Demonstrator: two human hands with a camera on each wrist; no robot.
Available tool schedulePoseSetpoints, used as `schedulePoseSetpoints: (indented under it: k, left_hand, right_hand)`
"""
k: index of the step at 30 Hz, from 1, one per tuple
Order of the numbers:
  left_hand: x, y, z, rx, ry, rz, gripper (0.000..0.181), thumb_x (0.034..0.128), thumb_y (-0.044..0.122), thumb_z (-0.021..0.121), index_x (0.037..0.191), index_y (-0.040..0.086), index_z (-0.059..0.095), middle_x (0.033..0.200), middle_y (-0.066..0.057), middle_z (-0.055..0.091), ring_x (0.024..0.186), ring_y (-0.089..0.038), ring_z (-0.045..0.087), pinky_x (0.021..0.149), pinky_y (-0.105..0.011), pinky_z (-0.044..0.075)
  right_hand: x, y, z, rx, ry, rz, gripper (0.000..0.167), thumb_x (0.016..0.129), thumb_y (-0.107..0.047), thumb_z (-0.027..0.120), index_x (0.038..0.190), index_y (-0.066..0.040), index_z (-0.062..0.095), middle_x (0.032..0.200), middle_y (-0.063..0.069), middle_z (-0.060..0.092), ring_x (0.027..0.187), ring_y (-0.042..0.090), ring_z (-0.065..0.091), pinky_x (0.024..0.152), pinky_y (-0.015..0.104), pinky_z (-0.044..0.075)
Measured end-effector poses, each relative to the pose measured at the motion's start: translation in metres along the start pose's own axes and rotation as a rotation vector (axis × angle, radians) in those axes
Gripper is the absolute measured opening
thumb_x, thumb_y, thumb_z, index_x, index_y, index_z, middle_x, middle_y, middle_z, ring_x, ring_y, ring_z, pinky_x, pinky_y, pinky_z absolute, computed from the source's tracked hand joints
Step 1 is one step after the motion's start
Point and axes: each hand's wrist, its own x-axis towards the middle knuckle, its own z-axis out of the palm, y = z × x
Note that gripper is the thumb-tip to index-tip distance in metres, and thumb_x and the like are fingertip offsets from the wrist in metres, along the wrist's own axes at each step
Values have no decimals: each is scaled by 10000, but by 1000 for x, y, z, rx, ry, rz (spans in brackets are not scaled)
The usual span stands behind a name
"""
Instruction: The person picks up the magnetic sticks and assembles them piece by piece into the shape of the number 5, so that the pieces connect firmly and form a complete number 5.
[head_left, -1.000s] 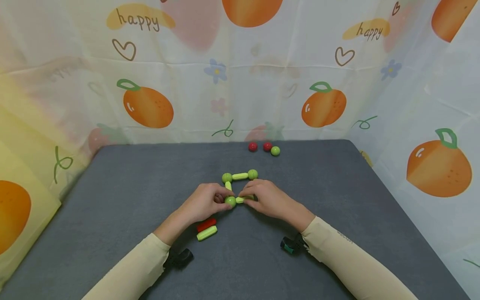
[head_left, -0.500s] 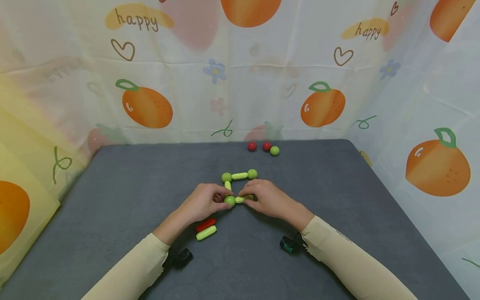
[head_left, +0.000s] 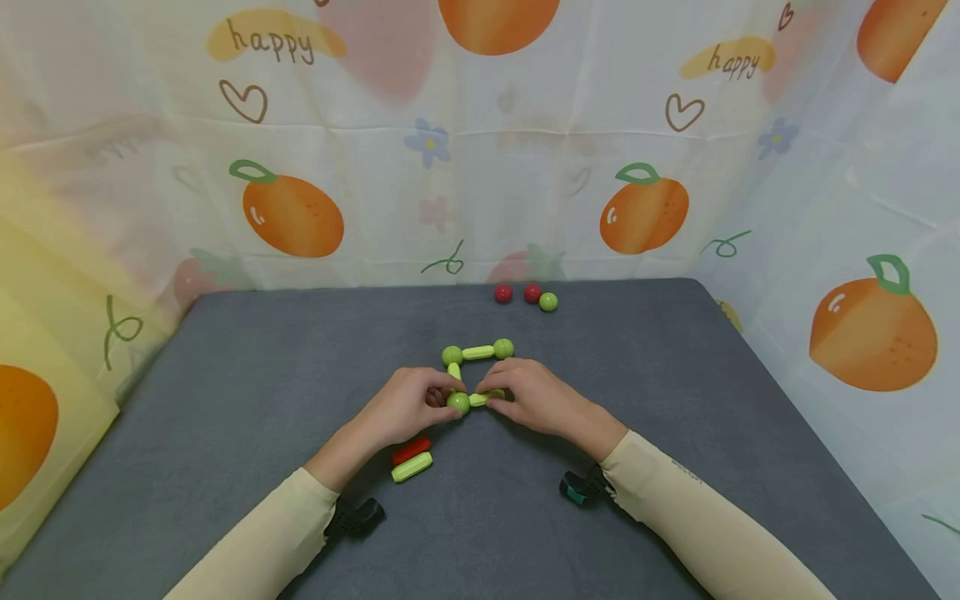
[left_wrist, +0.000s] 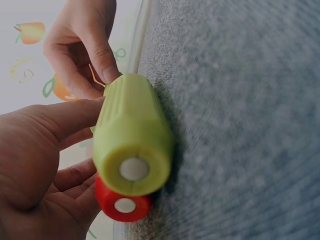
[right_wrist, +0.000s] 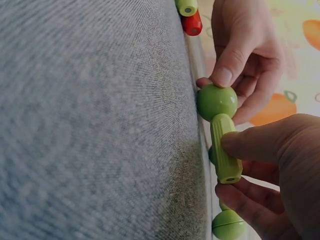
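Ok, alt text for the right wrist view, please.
The right hand pinches a pale green rod, its far end against a green ball that the left hand holds. At the top edge, a red rod and another green rod lie on the grey tabletop.

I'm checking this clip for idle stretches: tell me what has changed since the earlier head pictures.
Nothing visibly moved or was let go; the head view only drifted slightly. The left hand still holds the near green ball, the right hand still pinches the green stick touching it, and the loose red stick and loose green stick lie as before.
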Motion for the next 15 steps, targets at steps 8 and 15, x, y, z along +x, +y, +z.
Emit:
schedulePoseSetpoints:
  k: [8, 15]
  left_hand:
    - [-1, 1, 0, -3, 6, 8, 250, 942, 180, 891, 1184, 166, 828, 926, 86, 703, 781, -45, 656, 736, -300, 579]
    - [0, 0, -1, -6, 3, 9, 247, 942, 189, 892, 1179, 172, 828, 932, 88, 707, 789, -42, 662, 738, -301, 583]
  right_hand:
    - [1, 2, 1, -12, 10, -11, 183, 1006, -91, 804, 1180, -141, 833, 1132, 1, 750, 1075, 177, 697, 945, 354, 577]
    - [1, 2, 1, -9, 10, 0, 181, 1007, -95, 804, 1180, -142, 833, 1139, 0, 751, 1083, 177, 697, 948, 356, 577]
